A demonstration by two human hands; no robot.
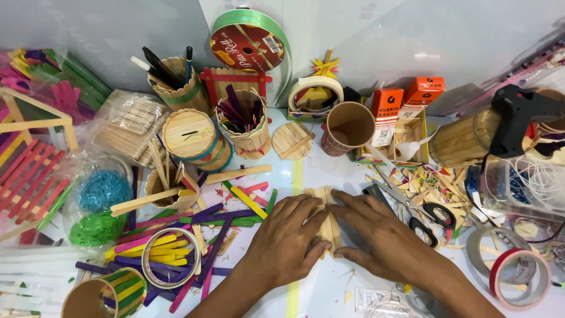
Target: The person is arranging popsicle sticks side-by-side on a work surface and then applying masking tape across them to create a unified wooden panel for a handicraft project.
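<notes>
A: What are the hands doing?

B: Both lie flat, palms down, fingers spread, on a small panel of plain wooden sticks in the near middle of the white table. The left hand covers the panel's left part, the right hand its right. Neither closes around anything; they only press.

A: And the containers?

B: Far left of centre, a stick-built cup holds dark pens. To its right a second stick-built cup holds purple and dark sticks. Between and nearer stands a round stick box with a slot in its lid; what is inside I cannot tell. A brown paper cup lies tilted far right of centre, its inside bare. At the near left corner a striped cup shows only its rim.

A: Counts?

B: One pair of black-handled scissors just right of the right hand, one black glue gun far right, two orange boxes, and one red tape roll near right.
</notes>
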